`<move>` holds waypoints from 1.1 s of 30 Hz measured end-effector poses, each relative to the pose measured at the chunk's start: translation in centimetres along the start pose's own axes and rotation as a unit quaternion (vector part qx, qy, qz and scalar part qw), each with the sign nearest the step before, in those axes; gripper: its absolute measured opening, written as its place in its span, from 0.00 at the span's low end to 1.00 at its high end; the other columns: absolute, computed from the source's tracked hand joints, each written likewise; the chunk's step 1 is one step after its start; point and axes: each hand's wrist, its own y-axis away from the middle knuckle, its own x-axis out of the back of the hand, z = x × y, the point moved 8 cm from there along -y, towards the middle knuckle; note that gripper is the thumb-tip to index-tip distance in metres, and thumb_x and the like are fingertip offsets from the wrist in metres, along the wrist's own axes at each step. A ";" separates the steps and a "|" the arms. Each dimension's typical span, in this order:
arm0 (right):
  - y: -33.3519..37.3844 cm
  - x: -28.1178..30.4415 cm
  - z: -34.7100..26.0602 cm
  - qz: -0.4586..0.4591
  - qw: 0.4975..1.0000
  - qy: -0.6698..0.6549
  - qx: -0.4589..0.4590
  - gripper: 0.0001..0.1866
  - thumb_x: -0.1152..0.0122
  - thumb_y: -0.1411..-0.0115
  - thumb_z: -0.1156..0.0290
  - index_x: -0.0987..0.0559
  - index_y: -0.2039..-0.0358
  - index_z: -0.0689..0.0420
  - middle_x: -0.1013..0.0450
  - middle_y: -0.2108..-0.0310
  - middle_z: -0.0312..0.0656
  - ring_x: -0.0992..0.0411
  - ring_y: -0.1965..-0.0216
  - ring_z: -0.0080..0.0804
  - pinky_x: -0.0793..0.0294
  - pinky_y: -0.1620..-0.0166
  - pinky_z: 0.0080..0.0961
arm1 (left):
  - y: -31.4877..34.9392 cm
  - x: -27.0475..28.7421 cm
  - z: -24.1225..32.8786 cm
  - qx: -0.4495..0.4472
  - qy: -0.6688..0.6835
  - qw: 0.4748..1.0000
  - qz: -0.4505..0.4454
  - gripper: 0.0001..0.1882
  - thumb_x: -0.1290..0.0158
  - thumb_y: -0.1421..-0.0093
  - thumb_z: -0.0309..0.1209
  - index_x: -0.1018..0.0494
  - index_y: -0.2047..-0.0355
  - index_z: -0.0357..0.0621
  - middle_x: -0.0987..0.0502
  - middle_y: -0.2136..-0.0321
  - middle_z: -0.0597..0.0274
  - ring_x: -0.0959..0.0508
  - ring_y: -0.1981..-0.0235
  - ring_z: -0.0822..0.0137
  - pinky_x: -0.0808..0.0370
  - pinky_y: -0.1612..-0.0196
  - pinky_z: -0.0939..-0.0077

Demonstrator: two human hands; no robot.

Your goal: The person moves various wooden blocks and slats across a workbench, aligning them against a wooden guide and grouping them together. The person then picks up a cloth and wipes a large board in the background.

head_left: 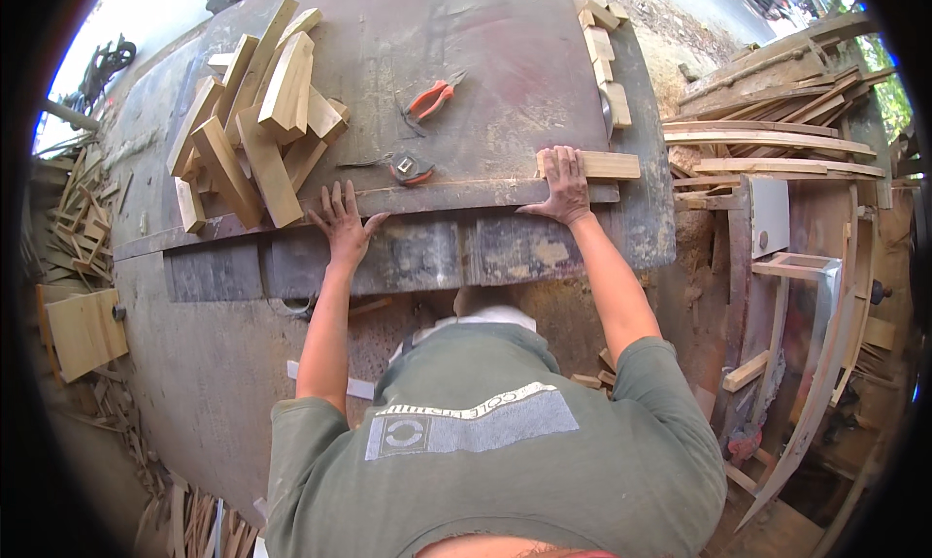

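Observation:
My left hand [342, 223] lies with spread fingers on the long wooden strip [456, 197] along the near edge of the worktable [505, 73]. A pile of cut wooden blocks [286, 87] is just beyond it. My right hand [563, 189] rests flat over the left end of a short wooden block [612, 165], with the thumb stretched out to the left. This block lies along the strip near the table's right corner. Between my hands, slightly farther in, is a small tool with orange-red parts [413, 173]. Farther back lie pliers with orange-red handles [430, 102].
A row of wooden blocks [602, 58] lines the table's right edge. Stacked boards [777, 150] and a wooden frame [777, 267] stand to the right. Scrap wood [83, 228] is heaped at the left, near a pale wooden panel [87, 335]. Offcuts [199, 524] lie at lower left.

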 end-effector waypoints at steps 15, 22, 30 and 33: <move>-8.3 -3.4 4.4 0.004 1.000 0.007 -0.002 0.74 0.39 0.66 0.13 0.34 0.34 0.66 0.36 0.39 0.59 0.40 0.33 0.60 0.49 0.26 0.58 | -10.1 -2.2 -0.6 0.015 -0.005 1.000 -0.019 0.57 0.55 0.39 0.74 0.55 0.23 0.47 0.54 0.24 0.47 0.63 0.22 0.47 0.72 0.30 0.20; -9.5 -3.7 5.6 0.005 1.000 0.016 -0.011 0.72 0.37 0.66 0.14 0.34 0.34 0.64 0.37 0.38 0.59 0.41 0.33 0.59 0.51 0.26 0.58 | -13.0 -2.9 -0.6 0.025 -0.013 0.998 -0.060 0.58 0.57 0.39 0.75 0.56 0.23 0.47 0.55 0.24 0.49 0.64 0.22 0.48 0.73 0.30 0.21; -9.8 -5.4 5.7 0.020 0.998 -0.054 0.016 0.72 0.27 0.66 0.23 0.39 0.31 0.63 0.40 0.37 0.58 0.45 0.32 0.59 0.53 0.25 0.57 | -13.6 -1.4 0.5 0.077 -0.014 0.983 -0.167 0.59 0.68 0.39 0.80 0.47 0.24 0.45 0.53 0.22 0.47 0.59 0.21 0.45 0.78 0.29 0.24; -7.5 -3.6 5.9 -0.078 0.996 -0.037 -0.033 0.64 0.31 0.54 0.26 0.38 0.31 0.65 0.38 0.37 0.60 0.43 0.32 0.60 0.51 0.26 0.53 | -12.8 0.6 2.3 0.088 -0.030 0.982 -0.162 0.64 0.72 0.44 0.84 0.47 0.24 0.42 0.51 0.23 0.48 0.56 0.21 0.49 0.75 0.29 0.23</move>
